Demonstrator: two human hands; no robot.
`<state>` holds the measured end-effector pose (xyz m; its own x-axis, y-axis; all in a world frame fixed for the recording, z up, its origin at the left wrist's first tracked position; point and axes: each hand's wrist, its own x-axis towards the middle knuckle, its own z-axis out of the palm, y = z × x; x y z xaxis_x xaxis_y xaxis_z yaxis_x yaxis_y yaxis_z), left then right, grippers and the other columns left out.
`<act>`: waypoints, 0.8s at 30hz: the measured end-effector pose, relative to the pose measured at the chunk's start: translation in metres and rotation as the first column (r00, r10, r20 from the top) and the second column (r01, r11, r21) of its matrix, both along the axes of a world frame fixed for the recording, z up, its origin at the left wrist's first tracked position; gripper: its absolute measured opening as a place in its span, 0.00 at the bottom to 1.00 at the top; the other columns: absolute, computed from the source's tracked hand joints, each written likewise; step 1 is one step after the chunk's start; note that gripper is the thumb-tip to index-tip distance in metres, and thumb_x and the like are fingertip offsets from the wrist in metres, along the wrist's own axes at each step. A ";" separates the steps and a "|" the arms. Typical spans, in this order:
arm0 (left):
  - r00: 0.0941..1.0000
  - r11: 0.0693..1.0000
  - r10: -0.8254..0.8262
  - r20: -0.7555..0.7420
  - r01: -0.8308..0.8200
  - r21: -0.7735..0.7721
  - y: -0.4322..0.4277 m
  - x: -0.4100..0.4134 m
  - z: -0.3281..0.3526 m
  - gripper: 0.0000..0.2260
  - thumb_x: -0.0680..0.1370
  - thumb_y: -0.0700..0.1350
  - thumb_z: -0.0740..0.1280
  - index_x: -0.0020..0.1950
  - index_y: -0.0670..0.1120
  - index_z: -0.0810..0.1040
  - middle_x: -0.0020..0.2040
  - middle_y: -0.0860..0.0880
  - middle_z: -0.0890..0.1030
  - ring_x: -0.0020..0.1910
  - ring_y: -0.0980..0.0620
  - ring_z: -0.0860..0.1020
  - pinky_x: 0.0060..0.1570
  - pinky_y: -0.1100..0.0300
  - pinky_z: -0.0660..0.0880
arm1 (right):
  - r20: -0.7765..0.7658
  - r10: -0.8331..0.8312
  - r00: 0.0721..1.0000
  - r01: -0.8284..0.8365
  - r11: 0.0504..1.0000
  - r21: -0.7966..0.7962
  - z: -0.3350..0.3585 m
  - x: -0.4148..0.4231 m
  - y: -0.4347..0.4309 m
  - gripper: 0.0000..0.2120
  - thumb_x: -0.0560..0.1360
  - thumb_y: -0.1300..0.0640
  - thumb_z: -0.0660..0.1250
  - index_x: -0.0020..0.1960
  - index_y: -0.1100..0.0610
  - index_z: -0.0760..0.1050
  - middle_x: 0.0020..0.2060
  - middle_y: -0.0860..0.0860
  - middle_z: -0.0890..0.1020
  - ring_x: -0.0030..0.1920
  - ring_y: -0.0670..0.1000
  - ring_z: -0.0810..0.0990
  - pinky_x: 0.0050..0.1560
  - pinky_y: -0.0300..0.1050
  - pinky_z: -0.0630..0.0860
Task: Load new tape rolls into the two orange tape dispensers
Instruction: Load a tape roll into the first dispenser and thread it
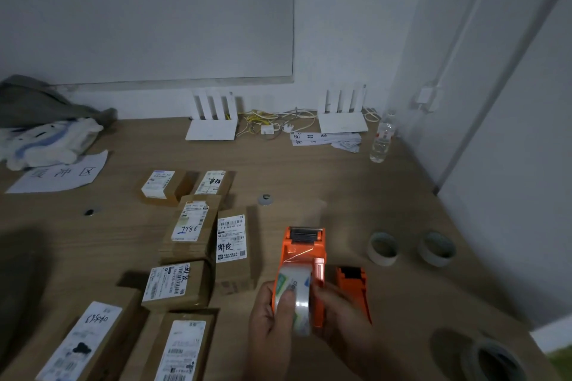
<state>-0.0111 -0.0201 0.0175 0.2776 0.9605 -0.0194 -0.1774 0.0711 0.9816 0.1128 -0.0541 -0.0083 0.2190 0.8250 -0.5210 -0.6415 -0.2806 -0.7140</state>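
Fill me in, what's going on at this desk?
A person's left hand and right hand grip an orange dispenser with a clear tape roll sitting in it. A second dispenser lies on the table just right of it, apparently unloaded. Two cardboard cores sit further right.

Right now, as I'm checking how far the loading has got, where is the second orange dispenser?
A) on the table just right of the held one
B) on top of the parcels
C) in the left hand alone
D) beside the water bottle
A: the second dispenser lies on the table just right of the held dispenser, which the left hand and right hand grip with a clear tape roll in it.
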 end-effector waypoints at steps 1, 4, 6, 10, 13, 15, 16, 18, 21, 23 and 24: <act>1.000 1.000 -0.010 -0.007 0.010 0.008 0.001 0.000 -0.001 0.12 0.71 0.49 0.68 0.47 0.41 0.80 0.34 0.42 0.83 0.30 0.50 0.77 0.29 0.62 0.75 | 0.029 -0.003 1.000 0.003 1.000 0.009 0.001 -0.001 -0.001 0.15 0.72 0.54 0.73 0.57 0.59 0.82 0.59 0.69 0.78 0.56 0.64 0.78 0.65 0.68 0.68; 0.999 1.000 0.011 -0.038 -0.012 -0.005 0.006 -0.001 -0.015 0.08 0.72 0.47 0.66 0.45 0.45 0.80 0.37 0.44 0.86 0.35 0.52 0.81 0.36 0.61 0.78 | 0.142 -0.008 0.990 0.003 0.999 0.038 0.002 -0.003 -0.003 0.13 0.72 0.65 0.70 0.57 0.58 0.82 0.51 0.64 0.85 0.51 0.60 0.83 0.58 0.65 0.78; 0.996 1.000 0.030 -0.081 -0.030 0.001 0.012 -0.002 -0.026 0.09 0.72 0.50 0.67 0.47 0.46 0.78 0.41 0.42 0.85 0.40 0.50 0.83 0.42 0.56 0.80 | 0.256 -0.034 0.966 0.024 0.999 0.040 0.000 -0.006 -0.002 0.17 0.67 0.66 0.72 0.55 0.57 0.82 0.46 0.61 0.86 0.45 0.56 0.85 0.50 0.58 0.82; 0.978 0.993 0.117 -0.173 -0.120 -0.006 0.028 -0.008 -0.052 0.07 0.76 0.42 0.69 0.52 0.49 0.74 0.45 0.51 0.83 0.41 0.62 0.81 0.43 0.70 0.77 | 0.497 -0.018 0.868 0.045 0.998 -0.043 -0.012 -0.005 0.002 0.13 0.64 0.61 0.73 0.49 0.55 0.83 0.40 0.63 0.85 0.37 0.54 0.82 0.40 0.55 0.80; 0.946 0.995 0.094 -0.309 -0.101 -0.009 0.036 -0.014 -0.073 0.05 0.79 0.41 0.66 0.51 0.51 0.77 0.44 0.50 0.84 0.40 0.54 0.79 0.41 0.62 0.76 | 0.675 0.043 0.736 0.083 0.985 -0.153 -0.031 -0.001 0.006 0.12 0.60 0.56 0.76 0.43 0.54 0.83 0.35 0.58 0.85 0.34 0.53 0.83 0.35 0.54 0.82; 0.935 0.994 0.043 -0.351 -0.075 -0.079 0.040 -0.018 -0.084 0.07 0.80 0.40 0.64 0.49 0.52 0.78 0.40 0.49 0.83 0.36 0.56 0.78 0.38 0.55 0.75 | 0.771 0.117 0.626 0.094 0.970 -0.224 -0.043 0.001 0.010 0.12 0.57 0.51 0.73 0.40 0.51 0.81 0.34 0.52 0.85 0.36 0.52 0.83 0.39 0.56 0.82; 0.930 0.991 0.000 -0.368 -0.050 -0.125 0.041 -0.019 -0.088 0.08 0.79 0.40 0.64 0.48 0.53 0.78 0.37 0.50 0.83 0.34 0.57 0.78 0.37 0.54 0.75 | 0.795 0.151 0.588 0.093 0.963 -0.252 -0.046 0.001 0.011 0.12 0.57 0.50 0.71 0.39 0.50 0.79 0.34 0.51 0.84 0.38 0.52 0.83 0.41 0.56 0.81; 0.920 0.977 -0.073 -0.384 -0.010 -0.211 0.043 -0.021 -0.096 0.05 0.78 0.41 0.67 0.48 0.52 0.77 0.39 0.51 0.83 0.35 0.54 0.79 0.37 0.54 0.75 | 0.815 0.220 0.536 0.076 0.949 -0.306 -0.049 -0.001 0.015 0.12 0.59 0.50 0.70 0.42 0.49 0.78 0.38 0.51 0.85 0.43 0.55 0.83 0.44 0.53 0.80; 0.877 0.959 -0.153 -0.455 0.020 -0.283 0.047 -0.025 -0.125 0.21 0.67 0.55 0.74 0.56 0.49 0.76 0.49 0.45 0.84 0.45 0.46 0.82 0.41 0.50 0.79 | 0.825 0.354 0.441 0.034 0.912 -0.409 -0.055 -0.005 0.021 0.16 0.64 0.54 0.72 0.52 0.53 0.79 0.47 0.51 0.85 0.50 0.55 0.82 0.45 0.45 0.74; 0.845 0.949 -0.192 -0.499 0.030 -0.315 0.051 -0.029 -0.143 0.27 0.60 0.61 0.73 0.54 0.49 0.76 0.47 0.45 0.84 0.42 0.46 0.82 0.40 0.48 0.78 | 0.812 0.410 0.415 0.035 0.885 -0.465 -0.060 -0.008 0.025 0.17 0.65 0.55 0.72 0.54 0.54 0.78 0.49 0.52 0.84 0.52 0.55 0.82 0.44 0.43 0.71; 0.840 0.946 -0.196 -0.505 0.027 -0.322 0.052 -0.029 -0.146 0.26 0.58 0.62 0.73 0.50 0.50 0.76 0.43 0.45 0.84 0.37 0.49 0.80 0.36 0.50 0.75 | 0.804 0.426 0.414 0.041 0.874 -0.484 -0.062 -0.009 0.026 0.16 0.66 0.55 0.71 0.53 0.54 0.77 0.49 0.52 0.84 0.52 0.55 0.82 0.44 0.43 0.71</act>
